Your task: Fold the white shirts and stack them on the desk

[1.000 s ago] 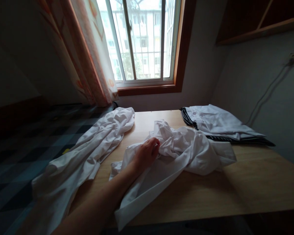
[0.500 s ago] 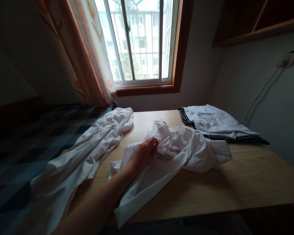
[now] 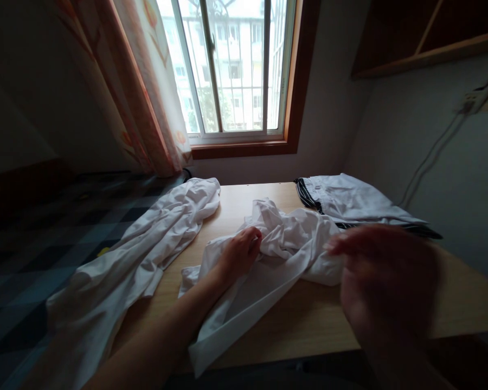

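A crumpled white garment (image 3: 252,303), probably a shirt, lies in a heap across the middle of the table. My left hand (image 3: 239,250) rests on it with curled fingers closed on the cloth; the fingertips are partly hidden. Above the table's right part, close to the heap's right end, hangs my right hand (image 3: 384,276). It is blurred, its fingers are bent forward and loosely apart, and no object shows in it.
Another white garment (image 3: 158,233) stretches along the table's left side beside a dark checked bedspread (image 3: 20,260). At the back right lies folded white clothing (image 3: 350,197) over black striped cloth. Beyond the wooden table (image 3: 293,325) are a window (image 3: 239,76) and curtain (image 3: 134,92).
My right hand has come into view from the lower right, over the right end of the heap. My left hand and the garments have stayed in place.
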`<move>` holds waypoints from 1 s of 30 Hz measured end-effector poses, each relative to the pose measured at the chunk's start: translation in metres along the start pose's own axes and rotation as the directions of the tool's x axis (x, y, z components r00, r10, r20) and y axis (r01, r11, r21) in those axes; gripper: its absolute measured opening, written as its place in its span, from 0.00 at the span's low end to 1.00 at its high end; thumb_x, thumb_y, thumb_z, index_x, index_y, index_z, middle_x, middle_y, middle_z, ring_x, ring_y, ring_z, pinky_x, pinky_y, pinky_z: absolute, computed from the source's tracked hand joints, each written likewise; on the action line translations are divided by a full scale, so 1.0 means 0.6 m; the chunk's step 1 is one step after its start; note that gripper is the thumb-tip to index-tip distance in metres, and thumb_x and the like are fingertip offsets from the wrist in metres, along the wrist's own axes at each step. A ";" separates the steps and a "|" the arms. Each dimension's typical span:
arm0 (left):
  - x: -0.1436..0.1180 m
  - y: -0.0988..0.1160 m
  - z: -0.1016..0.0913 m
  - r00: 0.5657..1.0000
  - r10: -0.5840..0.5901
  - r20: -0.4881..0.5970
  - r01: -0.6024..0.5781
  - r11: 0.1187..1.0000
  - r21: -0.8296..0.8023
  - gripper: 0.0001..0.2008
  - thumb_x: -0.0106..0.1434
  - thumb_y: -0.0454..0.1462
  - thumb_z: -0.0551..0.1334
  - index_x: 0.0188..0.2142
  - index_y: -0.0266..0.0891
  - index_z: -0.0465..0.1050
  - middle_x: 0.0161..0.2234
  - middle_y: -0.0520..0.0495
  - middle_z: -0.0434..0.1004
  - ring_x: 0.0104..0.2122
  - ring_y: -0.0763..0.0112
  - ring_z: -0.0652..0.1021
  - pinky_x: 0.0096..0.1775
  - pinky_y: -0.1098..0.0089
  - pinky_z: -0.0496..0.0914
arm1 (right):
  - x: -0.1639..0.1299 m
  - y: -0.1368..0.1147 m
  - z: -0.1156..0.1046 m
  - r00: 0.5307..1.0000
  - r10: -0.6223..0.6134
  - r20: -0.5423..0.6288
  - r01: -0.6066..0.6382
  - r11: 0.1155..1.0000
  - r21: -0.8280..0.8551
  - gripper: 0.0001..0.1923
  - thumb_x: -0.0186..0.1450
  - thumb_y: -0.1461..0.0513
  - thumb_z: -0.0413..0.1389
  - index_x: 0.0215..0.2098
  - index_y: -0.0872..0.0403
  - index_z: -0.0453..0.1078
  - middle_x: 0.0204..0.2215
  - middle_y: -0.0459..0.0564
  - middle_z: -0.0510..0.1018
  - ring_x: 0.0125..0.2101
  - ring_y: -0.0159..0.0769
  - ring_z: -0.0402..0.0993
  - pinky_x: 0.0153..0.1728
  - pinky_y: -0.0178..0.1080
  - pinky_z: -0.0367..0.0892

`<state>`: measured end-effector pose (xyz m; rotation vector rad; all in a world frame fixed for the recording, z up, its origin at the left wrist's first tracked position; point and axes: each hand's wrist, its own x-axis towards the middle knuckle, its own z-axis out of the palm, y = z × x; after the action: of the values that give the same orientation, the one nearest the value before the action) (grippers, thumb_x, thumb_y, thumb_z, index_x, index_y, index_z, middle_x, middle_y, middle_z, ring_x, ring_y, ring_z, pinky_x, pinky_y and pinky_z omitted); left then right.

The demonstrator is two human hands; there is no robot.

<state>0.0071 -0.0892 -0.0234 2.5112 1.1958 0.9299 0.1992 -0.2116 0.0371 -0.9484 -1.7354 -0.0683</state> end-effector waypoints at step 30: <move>0.001 -0.007 0.003 0.998 0.053 -0.022 -0.055 0.994 -0.091 0.08 0.69 0.35 0.55 0.43 0.42 0.72 0.41 0.48 0.79 0.41 0.67 0.79 0.48 0.65 0.73 | -0.021 0.119 0.097 0.931 0.020 0.365 0.101 0.945 -0.310 0.33 0.65 0.66 0.55 0.68 0.48 0.56 0.50 0.54 0.74 0.53 0.47 0.68 0.60 0.56 0.59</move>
<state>0.0059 -0.0861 -0.0267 2.4791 1.0706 1.0010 0.1987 -0.1419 -0.0248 -1.2241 -2.1317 -0.2234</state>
